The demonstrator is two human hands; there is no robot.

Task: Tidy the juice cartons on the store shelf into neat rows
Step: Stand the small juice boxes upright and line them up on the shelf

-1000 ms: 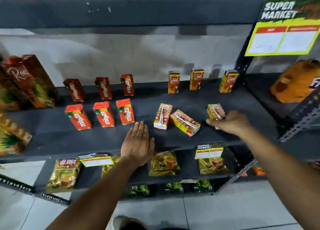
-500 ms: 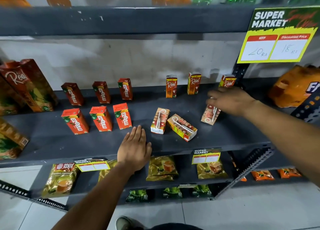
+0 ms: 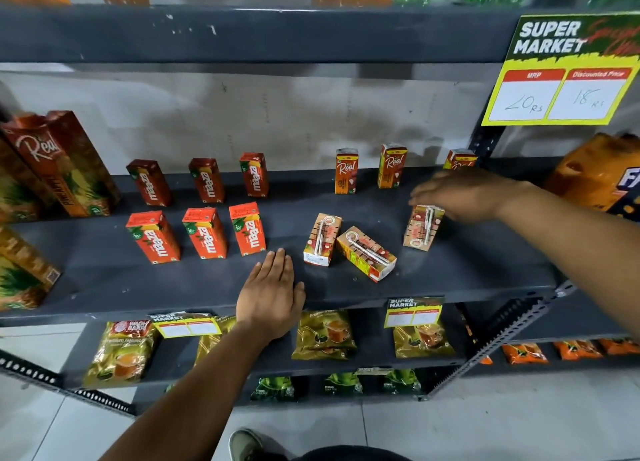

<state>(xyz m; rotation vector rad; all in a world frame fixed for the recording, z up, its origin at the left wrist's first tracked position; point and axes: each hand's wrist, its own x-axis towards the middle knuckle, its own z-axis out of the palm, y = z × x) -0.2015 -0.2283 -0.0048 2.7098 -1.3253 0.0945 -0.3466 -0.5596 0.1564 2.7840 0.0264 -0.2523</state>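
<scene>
On the dark grey shelf (image 3: 104, 280), six orange Maaza cartons (image 3: 204, 232) stand in two rows of three at the left. Three small Real cartons stand along the back right: one (image 3: 346, 171), a second (image 3: 391, 166), and a third (image 3: 460, 158) half hidden behind my right hand. In front are three more with their straw sides showing: one (image 3: 322, 239) stands askew, one (image 3: 367, 254) lies flat at an angle, one (image 3: 423, 227) stands upright. My right hand (image 3: 460, 193) hovers flat, fingers spread, over that upright carton's top. My left hand (image 3: 270, 294) lies open on the shelf's front edge.
Large Real cartons (image 3: 65, 162) crowd the shelf's left end. An orange bag (image 3: 595, 176) sits past the right upright, under a yellow price sign (image 3: 561, 89). Tea packets (image 3: 323, 336) and price tags (image 3: 414, 313) line the lower shelf. A shoe (image 3: 246, 445) shows at the bottom.
My right hand took the rightmost flat carton, carried it back and stood it upright, then its fingers opened over it. My left hand stayed on the shelf edge.
</scene>
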